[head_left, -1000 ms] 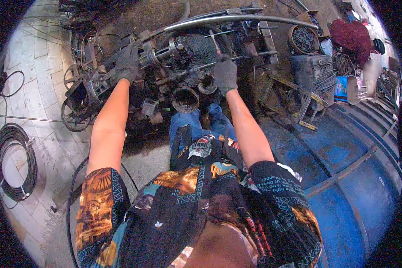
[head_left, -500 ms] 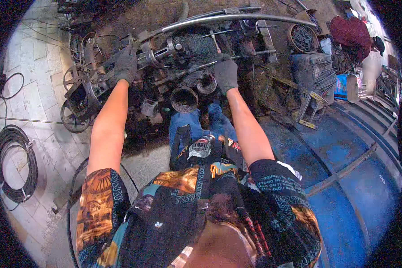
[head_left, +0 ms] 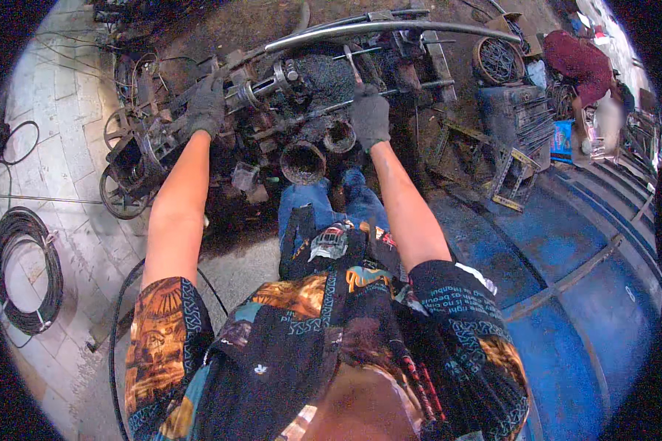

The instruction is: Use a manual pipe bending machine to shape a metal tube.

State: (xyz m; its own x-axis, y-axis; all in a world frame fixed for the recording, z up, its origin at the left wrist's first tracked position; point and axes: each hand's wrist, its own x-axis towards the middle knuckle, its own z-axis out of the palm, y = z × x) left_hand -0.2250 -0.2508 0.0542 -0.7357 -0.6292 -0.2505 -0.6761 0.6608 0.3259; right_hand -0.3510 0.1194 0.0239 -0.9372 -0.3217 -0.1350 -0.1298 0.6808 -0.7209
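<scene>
My right hand is in its gray glove, curled around a thin handle that pokes up just past my fist. My left hand, in a glove too, lies on the dark machine. I cannot tell if those fingers squeeze something or just rest there.

I think a snug hold on the handle works best, with my left hand pressing flat so I don't wobble. Both gloves should be well away from the metal ring between my hands, because loose cloth could get caught.

Just left of my right fist is a pile of dark crumbs. Nearer to me, below both hands, sit a big round cup and a small round cup. Past my hands runs a long shiny bar.

Far to the right of my right hand, a person in a dark red top bends over. Well left of my left hand lies a black coil.
</scene>
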